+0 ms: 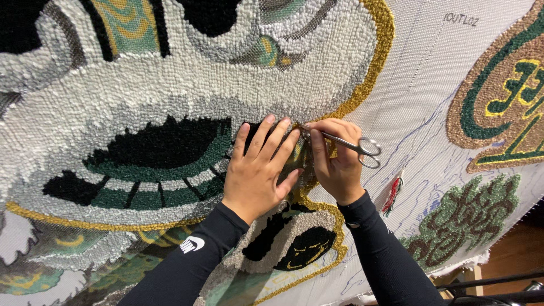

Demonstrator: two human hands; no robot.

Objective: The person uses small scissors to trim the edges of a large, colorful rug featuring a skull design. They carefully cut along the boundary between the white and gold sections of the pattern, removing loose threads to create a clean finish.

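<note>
The scissors (347, 143) are small, of bright metal, and lie near the middle of the frame against the tufted rug (170, 102), their finger loops pointing right over the bare backing cloth (419, 102). The blades point left and meet the pile at the gold yarn border (374, 62), just above the fingertips of the two hands; whether the blades are parted cannot be told from this view.

The right hand (339, 164) has its grip clenched around the shank of the scissors, fingers curled over the metal. The left hand (258, 170) holds nothing: its grip is released, palm flat and fingers spread on the pile, touching the rug just beside the blade tips. Both forearms wear black sleeves (187, 266).

The rug is stretched on the backing cloth and fills most of the view. Under the hands the pile is white and grey, with a black and green patch (153, 164) to the left. Below the hands sits a black rounded shape edged in gold (300, 243).

On the cloth to the right are a brown and green tufted emblem (504, 96), a green and brown tufted patch (464, 215), and a small tuft of red and green yarn (392, 192) near the right wrist.
</note>
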